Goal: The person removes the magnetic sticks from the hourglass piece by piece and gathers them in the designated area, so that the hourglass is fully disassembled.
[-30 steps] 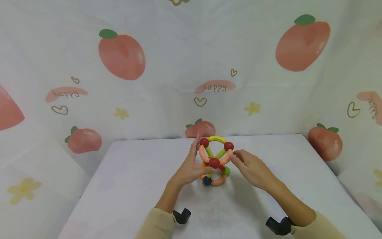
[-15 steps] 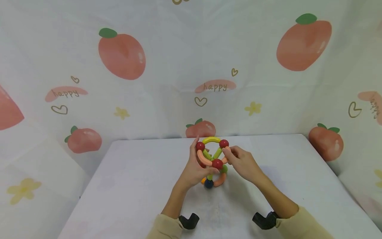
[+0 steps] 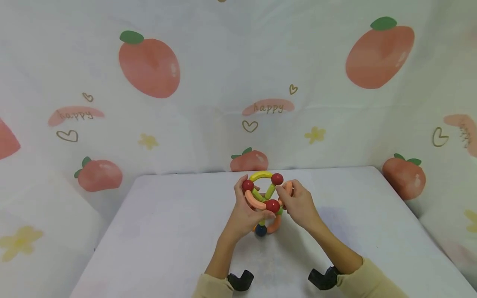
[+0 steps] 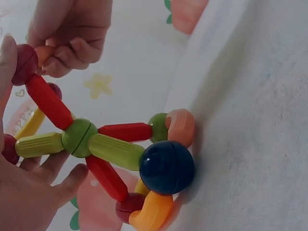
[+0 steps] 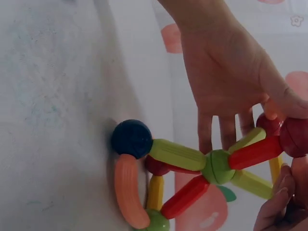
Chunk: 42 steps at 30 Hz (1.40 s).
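A toy model of coloured magnetic balls and rods [image 3: 254, 200] stands at the middle of the table. Its lower ring bears on the tabletop, a dark blue ball [image 4: 167, 167] at the front. A green ball [image 4: 79, 138] joins straight red and lime rods in the centre. My left hand [image 3: 242, 217] holds the upper ring from the left, thumb by the front red ball [image 3: 273, 205], fingers behind. My right hand [image 3: 299, 205] pinches a peach curved rod [image 3: 288, 188]. That rod's upper end stands apart from the right red ball [image 3: 277, 179]; its lower end is near the front red ball, contact partly hidden.
The white table [image 3: 167, 231] reaches its back edge just behind the model. A printed cloth [image 3: 201, 136] hangs beyond it. Black wrist mounts [image 3: 241, 280] sit by both beige sleeves [image 3: 214, 286].
My right hand has come in leftward and taken hold of the peach curved rod. The rod's upper end has swung off the right red ball. The upper ring has shifted slightly left.
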{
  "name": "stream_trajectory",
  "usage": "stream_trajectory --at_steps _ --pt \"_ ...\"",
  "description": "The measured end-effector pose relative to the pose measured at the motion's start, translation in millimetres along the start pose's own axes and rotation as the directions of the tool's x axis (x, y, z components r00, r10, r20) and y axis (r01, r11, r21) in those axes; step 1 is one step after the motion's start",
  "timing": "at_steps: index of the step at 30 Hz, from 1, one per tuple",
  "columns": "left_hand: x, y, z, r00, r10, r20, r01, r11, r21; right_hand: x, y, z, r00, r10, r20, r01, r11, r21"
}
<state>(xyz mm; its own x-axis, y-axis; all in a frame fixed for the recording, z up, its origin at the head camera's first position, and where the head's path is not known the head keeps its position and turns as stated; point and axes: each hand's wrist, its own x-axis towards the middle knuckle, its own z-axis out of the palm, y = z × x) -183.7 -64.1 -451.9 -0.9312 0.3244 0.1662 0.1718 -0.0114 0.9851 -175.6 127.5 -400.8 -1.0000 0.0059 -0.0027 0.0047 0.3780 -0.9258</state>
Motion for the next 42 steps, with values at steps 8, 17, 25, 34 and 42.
stream_trajectory --at_steps 8,17,25,34,42 --pt "0.4 0.4 3.4 1.000 0.025 -0.019 -0.025 1.000 -0.003 -9.5 2 -2 0.986 -0.157 0.052 0.159 0.987 -0.034" --pt "-0.7 0.8 4.2 1.000 0.022 -0.017 -0.022 1.000 -0.011 -24.0 6 -19 0.926 -0.346 0.153 0.364 0.925 -0.111" --pt "-1.9 0.4 0.5 1.000 -0.002 0.008 0.003 0.999 -0.041 -20.6 37 -64 0.957 -0.285 0.061 0.286 0.877 -0.387" --pt "-3.2 2.4 -1.9 0.999 0.024 0.024 -0.023 0.999 -0.037 -14.9 124 -152 0.958 -0.265 -0.114 0.133 0.757 -0.640" --pt "-2.9 5.5 -1.9 0.999 0.045 0.027 -0.043 0.997 -0.069 -19.2 144 -182 0.998 0.027 -0.056 -0.058 0.729 -0.682"
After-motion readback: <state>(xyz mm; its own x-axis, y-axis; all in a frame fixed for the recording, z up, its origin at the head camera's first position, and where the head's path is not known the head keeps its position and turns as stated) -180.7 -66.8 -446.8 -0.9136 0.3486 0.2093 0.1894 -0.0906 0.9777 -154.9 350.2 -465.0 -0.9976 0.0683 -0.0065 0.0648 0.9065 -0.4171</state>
